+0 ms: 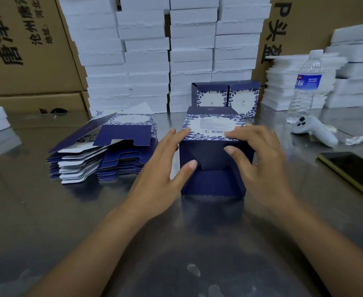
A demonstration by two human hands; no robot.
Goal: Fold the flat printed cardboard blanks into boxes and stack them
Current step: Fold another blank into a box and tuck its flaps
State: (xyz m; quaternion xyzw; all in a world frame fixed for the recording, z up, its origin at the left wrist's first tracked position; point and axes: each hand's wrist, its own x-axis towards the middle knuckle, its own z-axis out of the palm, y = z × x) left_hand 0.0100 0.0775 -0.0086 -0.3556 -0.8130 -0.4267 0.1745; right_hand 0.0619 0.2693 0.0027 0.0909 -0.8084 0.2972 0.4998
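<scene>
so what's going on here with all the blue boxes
A person is folding a blue printed box on the metal table. The left hand and right hand both press on it, thumbs on the front flaps, which are not fully closed. A pile of flat blanks lies to the left, and two finished boxes stand behind.

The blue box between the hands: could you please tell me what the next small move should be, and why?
Probably swing the outstretched flap up and tuck it in. The box lies on its side; thumbs of the left hand and right hand press the end flaps inward, and that flap lies flat toward the person.
</scene>
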